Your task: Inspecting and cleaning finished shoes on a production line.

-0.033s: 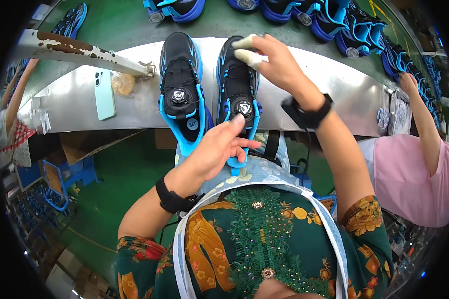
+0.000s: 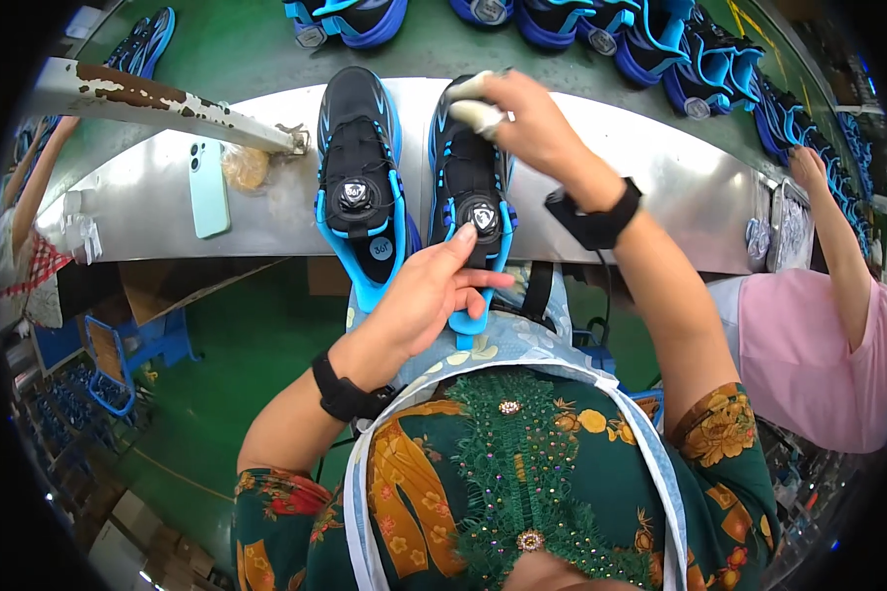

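Observation:
Two black sneakers with bright blue trim and a round lacing dial on the tongue lie side by side, toes away from me. On the right sneaker (image 2: 463, 163), my left hand (image 2: 419, 295) grips the opening near the heel, its thumb just below the dial (image 2: 482, 216). At that shoe's toe is my right hand (image 2: 532, 123). White covers sit on two of its fingertips, which are spread apart over the toe; whether they press on it is hard to see. Untouched, the left sneaker (image 2: 350, 148) stands beside it.
A mint-green phone (image 2: 207, 187) and a small plastic-wrapped bundle (image 2: 245, 167) lie left on the metal table edge (image 2: 650, 187), under a chipped white bar (image 2: 168, 101). More sneakers (image 2: 699, 59) line the green surface beyond. A person in pink (image 2: 818, 345) works at right, another at left.
My right hand has shifted slightly left along the toe, its wrist bending a little. My left hand stays at the heel end of the same sneaker.

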Available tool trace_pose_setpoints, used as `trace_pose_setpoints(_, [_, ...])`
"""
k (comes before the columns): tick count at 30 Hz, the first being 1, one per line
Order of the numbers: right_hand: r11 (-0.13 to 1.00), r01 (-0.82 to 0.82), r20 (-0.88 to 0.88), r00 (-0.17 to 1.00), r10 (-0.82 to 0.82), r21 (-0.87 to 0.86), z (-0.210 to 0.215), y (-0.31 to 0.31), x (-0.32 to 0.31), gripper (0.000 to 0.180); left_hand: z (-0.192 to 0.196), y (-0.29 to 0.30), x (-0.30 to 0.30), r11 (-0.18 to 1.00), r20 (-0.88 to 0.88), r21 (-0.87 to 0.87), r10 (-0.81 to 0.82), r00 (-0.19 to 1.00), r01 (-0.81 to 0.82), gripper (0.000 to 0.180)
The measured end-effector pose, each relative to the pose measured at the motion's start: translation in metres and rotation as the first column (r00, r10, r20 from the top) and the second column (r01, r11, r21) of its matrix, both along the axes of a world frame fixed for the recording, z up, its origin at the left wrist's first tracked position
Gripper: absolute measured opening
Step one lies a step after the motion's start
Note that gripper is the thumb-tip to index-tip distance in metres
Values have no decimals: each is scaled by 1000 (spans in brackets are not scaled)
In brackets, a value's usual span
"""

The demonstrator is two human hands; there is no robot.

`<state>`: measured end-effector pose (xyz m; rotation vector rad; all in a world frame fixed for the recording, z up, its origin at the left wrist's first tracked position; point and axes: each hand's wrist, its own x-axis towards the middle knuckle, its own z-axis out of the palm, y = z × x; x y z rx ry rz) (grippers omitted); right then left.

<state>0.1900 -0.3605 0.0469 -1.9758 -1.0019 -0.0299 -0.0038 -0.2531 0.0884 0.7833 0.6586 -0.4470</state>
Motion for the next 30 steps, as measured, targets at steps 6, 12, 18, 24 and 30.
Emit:
trace_pose_setpoints(6, [997,63,171,984,-57,-32,-39,30,-26,20,-14,-6,-12,599,245,801,-330,911,2,37])
trace_pose_setpoints(12, [996,-50,57,997,46,75,-37,6,-11,22,-4,6,-22,862,198,467,-317,928,195,30])
trace_pose_setpoints(18, [775,-624,-329,756,566,-100,49,-44,-43,50,-6,10,-18,997,143,-58,-49,989,58,30])
trace_pose_setpoints(24, [988,-72,62,995,81,-134,36,-47,-100,38,-10,6,-19,995,210,63,-84,974,72,32])
trace_pose_setpoints(30, [905,-384,-155,920,359,-184,55,-32,-70,34,-10,14,-14,996,98,-90,-17,995,26,43])
